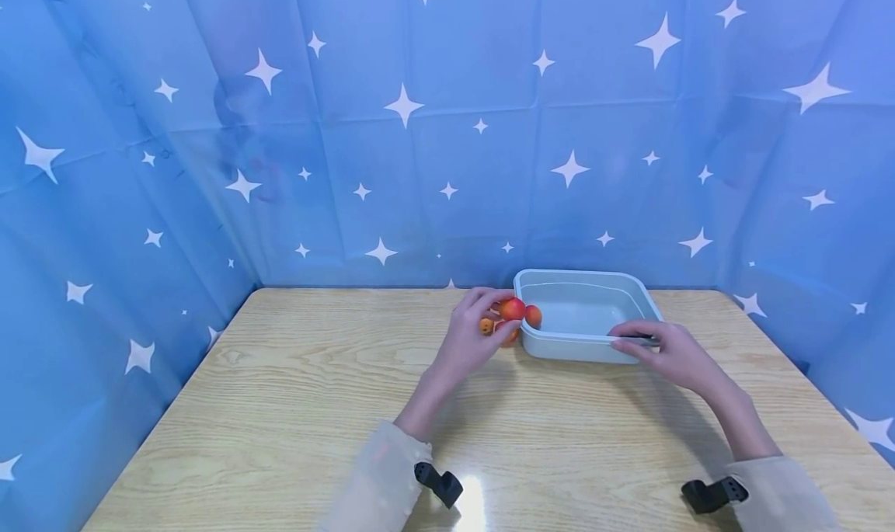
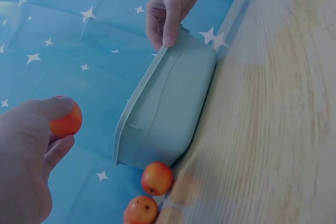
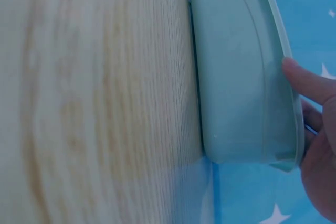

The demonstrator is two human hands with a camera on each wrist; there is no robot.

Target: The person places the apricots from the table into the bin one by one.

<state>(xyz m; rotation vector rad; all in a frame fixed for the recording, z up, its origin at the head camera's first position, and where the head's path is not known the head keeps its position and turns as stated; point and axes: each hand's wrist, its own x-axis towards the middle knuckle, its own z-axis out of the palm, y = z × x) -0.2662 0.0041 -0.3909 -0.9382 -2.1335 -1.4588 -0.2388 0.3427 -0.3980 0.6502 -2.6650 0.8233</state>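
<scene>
Pinching a round, red-orange, smooth-skinned fruit point(image 1: 513, 309) between thumb and fingertips, the left hand point(image 1: 468, 332) holds it up at the left end of a pale blue-green, rounded rectangular tub point(image 1: 576, 351) with a flared rim. In the left wrist view this fruit is clear of the wood, above the others. Below the left-hand grip, two more fruits lie on the light, wood-grained table point(image 1: 280, 408): a red-and-yellow one point(image 2: 157, 178) at the foot of the tub's end wall, and an orange one point(image 2: 143, 211) with dark spots just beside it, farther from the tub. Immediately right of that grip, another orange-red fruit point(image 1: 534, 316) shows at the tub's left end, within the outline of the rim; its resting point cannot be made out.

The right hand point(image 1: 667, 351) grasps the tub's rim near its right end, thumb on the outer side. A small dark grey piece point(image 1: 642, 340) shows between its fingers; what it belongs to is unclear. The tub stands upright on the table, between the two grips.

Behind both grips hangs a blue fabric curtain point(image 1: 489, 206) printed with white four-pointed stars. Nearer the viewer than each grip are a pale sleeve point(image 1: 381, 478) and a black wrist-mounted device point(image 1: 439, 485).
</scene>
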